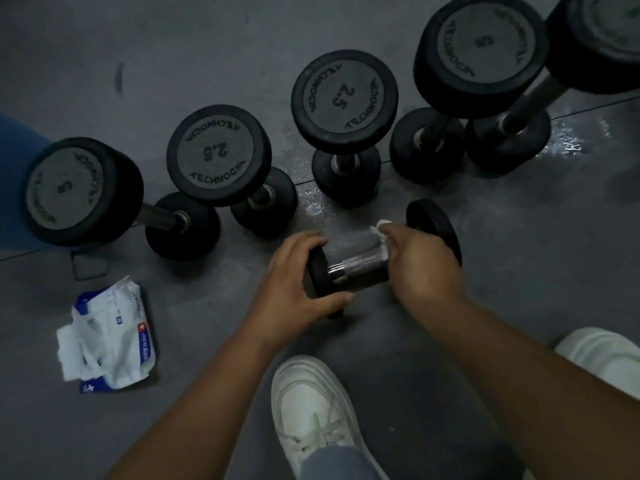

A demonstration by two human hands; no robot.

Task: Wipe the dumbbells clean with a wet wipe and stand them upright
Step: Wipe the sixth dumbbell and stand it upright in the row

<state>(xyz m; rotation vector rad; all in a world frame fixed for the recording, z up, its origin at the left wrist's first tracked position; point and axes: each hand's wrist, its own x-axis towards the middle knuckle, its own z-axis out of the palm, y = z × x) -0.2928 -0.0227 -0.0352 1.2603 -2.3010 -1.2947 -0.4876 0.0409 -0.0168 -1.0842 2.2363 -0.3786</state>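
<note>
On the floor point(519, 265) before five upright dumbbells point(344, 95), the last dumbbell point(434, 226) lies sideways, one head clasped by the left grip point(298, 282), likely against rolling, while the right grip point(422, 265) curls a wipe point(381, 225) round its bar point(360, 265).

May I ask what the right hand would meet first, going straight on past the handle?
The right hand would probably meet the middle upright dumbbell, marked 2.5, first; depth is unclear.
</note>
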